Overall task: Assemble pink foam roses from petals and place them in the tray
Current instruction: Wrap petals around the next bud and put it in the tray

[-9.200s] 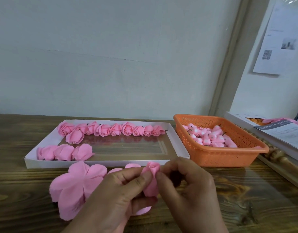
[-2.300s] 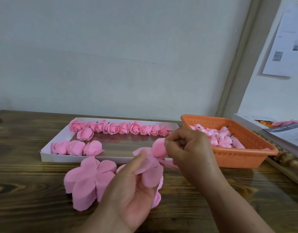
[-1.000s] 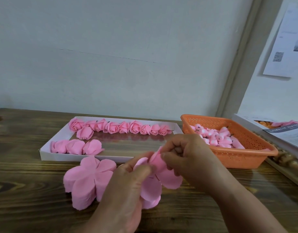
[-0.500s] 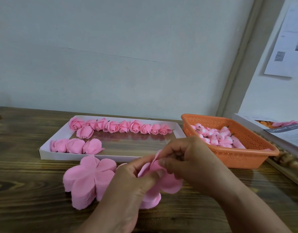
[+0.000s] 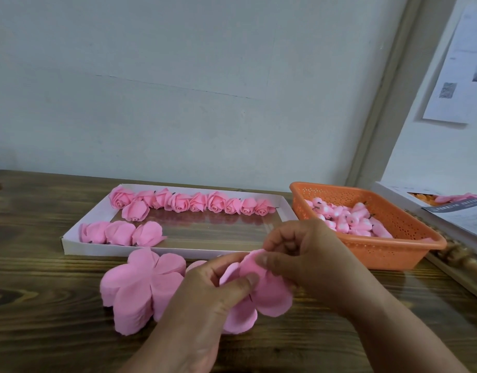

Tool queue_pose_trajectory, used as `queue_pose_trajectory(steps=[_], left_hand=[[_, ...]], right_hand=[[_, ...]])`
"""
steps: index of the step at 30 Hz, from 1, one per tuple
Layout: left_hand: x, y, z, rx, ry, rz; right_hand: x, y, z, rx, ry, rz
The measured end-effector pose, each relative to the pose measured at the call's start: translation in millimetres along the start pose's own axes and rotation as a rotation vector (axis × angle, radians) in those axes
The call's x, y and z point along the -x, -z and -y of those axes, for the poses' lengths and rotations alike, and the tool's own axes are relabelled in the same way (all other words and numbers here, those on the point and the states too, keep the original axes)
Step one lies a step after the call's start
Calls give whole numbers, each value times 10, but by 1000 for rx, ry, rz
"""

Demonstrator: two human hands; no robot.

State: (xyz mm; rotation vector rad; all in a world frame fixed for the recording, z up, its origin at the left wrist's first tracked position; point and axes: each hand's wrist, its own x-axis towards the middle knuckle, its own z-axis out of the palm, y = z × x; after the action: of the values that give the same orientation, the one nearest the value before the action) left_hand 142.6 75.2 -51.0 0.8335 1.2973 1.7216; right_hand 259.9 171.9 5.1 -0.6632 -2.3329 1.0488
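Hands (image 5: 299, 262) lowered slightly; pinched rose (image 5: 261, 292) core hidden by fingers.

You have one view only: a head-worn wide-angle camera, looking forward and down across the wooden table (image 5: 43, 305) toward the wall (image 5: 178, 90), close above both hands. No second view shares the scene.

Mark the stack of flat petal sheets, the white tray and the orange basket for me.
stack of petal sheets (image 5: 140, 286): head view, top sheet's centre, beside the left hand.
white tray (image 5: 162, 252): head view, bare near wall.
orange basket (image 5: 388, 254): head view, perforated front wall.
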Motion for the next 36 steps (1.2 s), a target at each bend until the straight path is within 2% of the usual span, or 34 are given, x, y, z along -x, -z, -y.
queue_pose_trajectory(steps=[5,9,14,20,25,31,36], left_hand=[[11,19,3,-14,25,-14],[8,25,7,2,33,-5],[2,30,28,20,49,-77],[-25,23,67,17,33,-174],[-25,42,87,50,49,-152],[3,43,13,166,103,-103],[6,53,-2,173,140,-85]], right_hand=[[-12,-31,-29,242,129,-83],[-25,-35,-11,271,160,-19],[-32,-41,1,234,100,9],[-22,-147,4,101,16,-128],[-1,-173,-4,-49,-39,-66],[11,-174,-6,-77,-10,-61],[28,-171,-7,-50,22,1]])
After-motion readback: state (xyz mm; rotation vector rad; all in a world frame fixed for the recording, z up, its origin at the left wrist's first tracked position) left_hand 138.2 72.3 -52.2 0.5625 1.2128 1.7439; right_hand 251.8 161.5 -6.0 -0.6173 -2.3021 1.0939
